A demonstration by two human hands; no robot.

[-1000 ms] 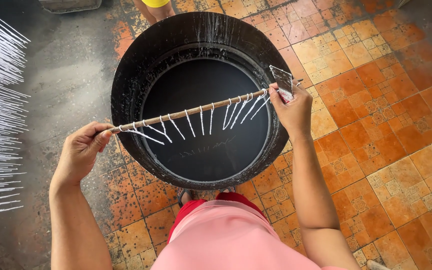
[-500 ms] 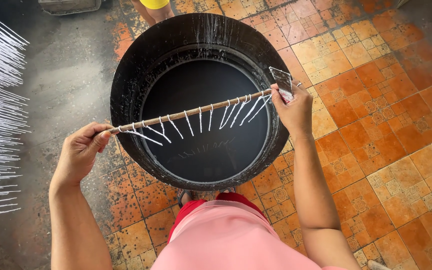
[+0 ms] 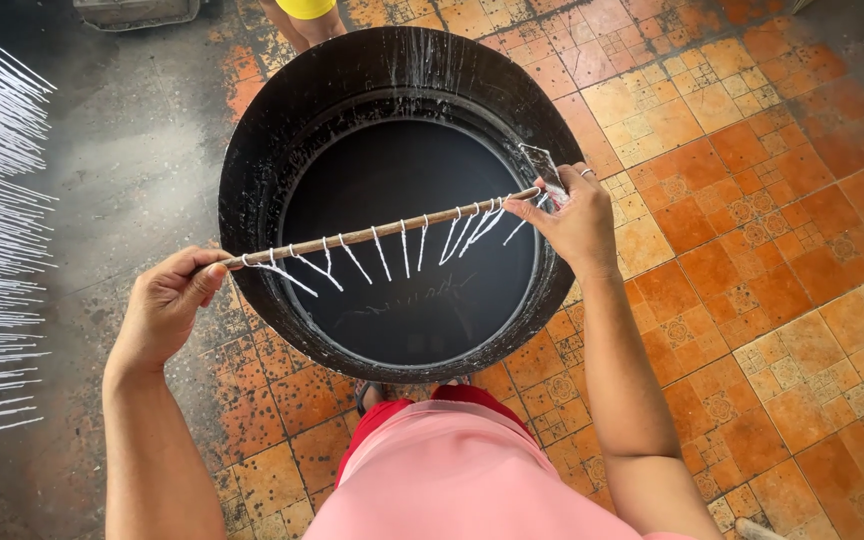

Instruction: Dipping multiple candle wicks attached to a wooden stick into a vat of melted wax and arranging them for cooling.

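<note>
Right hand [image 3: 570,222] has dropped slightly; both grips clamp the stick [image 3: 382,232], left hand [image 3: 164,305] too. Tilting could tangle wet strings [image 3: 402,250] above the vat [image 3: 252,150].

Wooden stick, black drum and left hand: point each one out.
wooden stick [image 3: 372,233], head view, bare middle of the shaft between hanging white strings.
black drum [image 3: 252,170], head view, left side of its wide rim.
left hand [image 3: 167,305], head view, back of the hand gripping the stick's end.

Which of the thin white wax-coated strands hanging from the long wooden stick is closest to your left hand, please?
The strand at the stick's left end, just beside the left hand; the others hang farther toward the right hand.
</note>
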